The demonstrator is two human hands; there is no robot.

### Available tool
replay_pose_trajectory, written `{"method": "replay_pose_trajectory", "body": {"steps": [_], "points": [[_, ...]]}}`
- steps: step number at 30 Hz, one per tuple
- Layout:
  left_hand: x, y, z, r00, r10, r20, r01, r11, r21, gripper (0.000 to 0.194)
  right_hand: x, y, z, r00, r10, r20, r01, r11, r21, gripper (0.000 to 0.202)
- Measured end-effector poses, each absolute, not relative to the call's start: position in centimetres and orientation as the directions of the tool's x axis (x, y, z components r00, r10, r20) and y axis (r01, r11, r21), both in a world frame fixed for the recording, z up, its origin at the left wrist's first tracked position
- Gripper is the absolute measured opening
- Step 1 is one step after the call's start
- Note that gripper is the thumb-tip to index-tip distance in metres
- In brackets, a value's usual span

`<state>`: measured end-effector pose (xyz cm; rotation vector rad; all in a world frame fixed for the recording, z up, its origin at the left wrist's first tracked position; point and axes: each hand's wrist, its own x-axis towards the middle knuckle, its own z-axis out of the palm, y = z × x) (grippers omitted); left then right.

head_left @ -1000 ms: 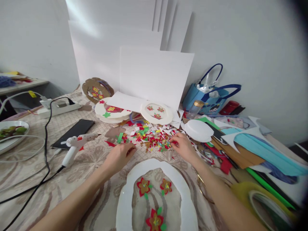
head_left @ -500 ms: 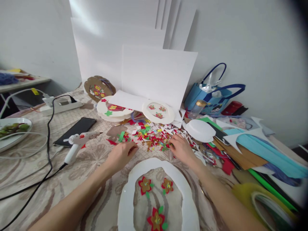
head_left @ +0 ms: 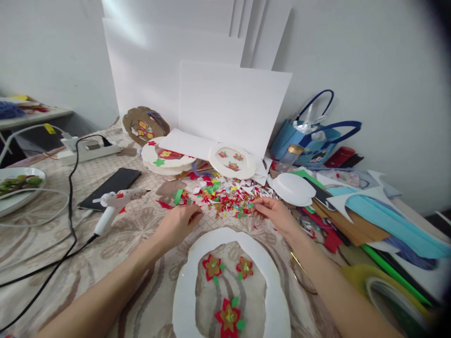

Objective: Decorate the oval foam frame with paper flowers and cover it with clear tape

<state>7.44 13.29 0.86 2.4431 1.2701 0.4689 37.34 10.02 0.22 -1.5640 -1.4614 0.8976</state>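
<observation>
My left hand [head_left: 180, 224] rests on the patterned tablecloth with its fingers curled inward; whatever they may hold is hidden. At the right edge of a pile of small coloured paper scraps [head_left: 227, 199], my right hand [head_left: 276, 213] has thumb and fingertips close together. A green fleck shows by those fingertips, but I cannot make out whether it is held. Between my forearms lies a white scalloped frame [head_left: 185, 291] with a see-through middle. Three red-and-brown paper flowers [head_left: 228, 317] with green leaves sit on that middle.
Left are a glue gun [head_left: 112, 209], a black phone [head_left: 112, 188], cables and a power strip [head_left: 88, 152]. Behind the scraps lie decorated frames [head_left: 232, 162] before white boards [head_left: 229, 103]. Coloured sheets [head_left: 398, 225], a blue bag [head_left: 303, 136] and a tape roll [head_left: 384, 291] are right.
My right hand has shifted slightly right, and its fingers are straighter. A gold-coloured ring beside the right forearm shows more fully. My left hand has hardly moved.
</observation>
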Motion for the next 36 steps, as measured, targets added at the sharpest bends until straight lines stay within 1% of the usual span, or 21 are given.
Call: {"method": "replay_pose_trajectory", "body": {"steps": [4, 8, 10, 12, 14, 17, 20, 22, 25, 28, 31, 36], "points": [[7.4, 13.4, 0.8, 0.55, 0.823, 0.146, 0.698, -0.548, 0.461, 0.023, 36.9, 8.8, 0.7, 0.076, 0.996, -0.053, 0.299, -0.073, -0.951, 0.029], [7.6, 13.4, 0.6, 0.548, 0.819, 0.169, 0.643, -0.542, 0.542, 0.021, 35.5, 8.0, 1.3, 0.027, 0.998, -0.065, 0.264, -0.07, -0.962, 0.026], [7.8, 13.2, 0.7, 0.548, 0.817, 0.178, 0.604, -0.534, 0.592, 0.021, 34.5, 8.0, 1.5, -0.005, 0.998, -0.059, 0.277, -0.056, -0.959, 0.022], [8.0, 12.9, 0.9, 0.562, 0.803, 0.201, 0.55, -0.544, 0.634, 0.022, 33.2, 8.4, 1.8, -0.044, 0.999, -0.025, 0.333, -0.009, -0.943, 0.017], [8.2, 12.6, 1.2, 0.607, 0.758, 0.241, 0.474, -0.588, 0.655, 0.032, 31.9, 8.9, 1.9, -0.093, 0.995, 0.033, 0.412, 0.069, -0.909, 0.013], [8.3, 12.1, 1.4, 0.682, 0.669, 0.297, 0.379, -0.67, 0.639, 0.049, 30.0, 9.7, 1.8, -0.171, 0.981, 0.096, 0.469, 0.167, -0.867, 0.012], [8.4, 12.1, 1.1, 0.714, 0.632, 0.301, 0.376, -0.709, 0.597, 0.054, 28.7, 10.3, 1.8, -0.191, 0.972, 0.134, 0.453, 0.208, -0.867, 0.011], [8.3, 12.3, 0.7, 0.693, 0.658, 0.295, 0.416, -0.699, 0.582, 0.05, 28.4, 10.5, 1.8, -0.14, 0.98, 0.144, 0.438, 0.192, -0.878, 0.011], [8.3, 12.7, 0.3, 0.587, 0.75, 0.305, 0.475, -0.624, 0.621, 0.038, 28.4, 10.8, 1.8, -0.073, 0.99, 0.125, 0.406, 0.144, -0.903, 0.013], [8.3, 12.9, 0.5, 0.499, 0.813, 0.3, 0.463, -0.543, 0.701, 0.027, 28.4, 10.9, 1.5, -0.092, 0.991, 0.1, 0.384, 0.128, -0.915, 0.015], [8.4, 12.8, 1.0, 0.482, 0.832, 0.273, 0.405, -0.488, 0.773, 0.02, 28.0, 10.8, 1.2, -0.13, 0.989, 0.076, 0.356, 0.118, -0.927, 0.015], [8.7, 12.6, 1.1, 0.445, 0.857, 0.26, 0.371, -0.441, 0.818, 0.012, 27.1, 10.4, 1.3, -0.15, 0.986, 0.067, 0.362, 0.118, -0.925, 0.013]]}}
